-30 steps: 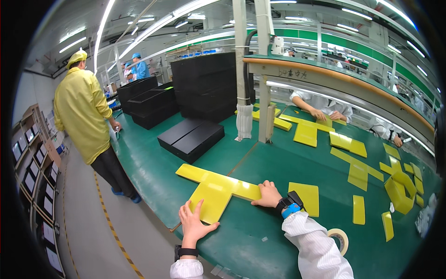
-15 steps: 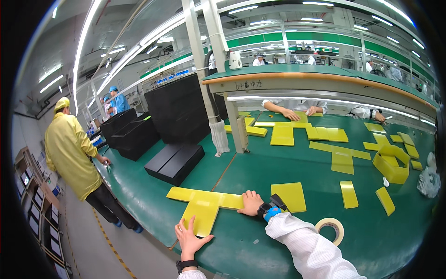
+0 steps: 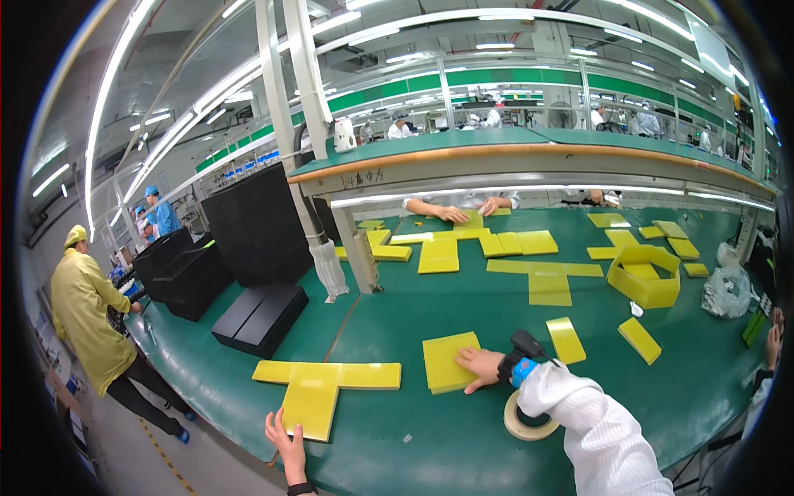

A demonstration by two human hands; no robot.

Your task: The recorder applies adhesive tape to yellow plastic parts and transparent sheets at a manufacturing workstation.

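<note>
On the green tabletop, a T-shaped stack of yellow sheets point(image 3: 311, 405) lies in front of me. My left hand point(image 3: 286, 446) is at the lower left side of its stem, fingers spread, thumb near the stem's edge. To the right lies a small stack of squarish yellow sheets point(image 3: 442, 360), its edges slightly out of line. My right hand point(image 3: 481, 365) rests on the right part of that stack with its fingers spread and grips nothing. Just below my right wrist lies a roll of tape point(image 3: 510, 420), partly covered by my white sleeve.
Beyond are more yellow T-shaped pieces point(image 3: 549, 288), a yellow six-sided ring point(image 3: 645, 285), loose yellow strips point(image 3: 566, 340) and a plastic bag point(image 3: 727, 291). Black boxes point(image 3: 260, 318) stand at left beside a metal post point(image 3: 358, 260). A co-worker's hands point(image 3: 452, 214) work under the raised shelf point(image 3: 513, 157).
My right hand has left the right arm of the T-shaped stack and moved right onto the squarish sheets. My left hand has eased back slightly from the stem. The view has turned right.
</note>
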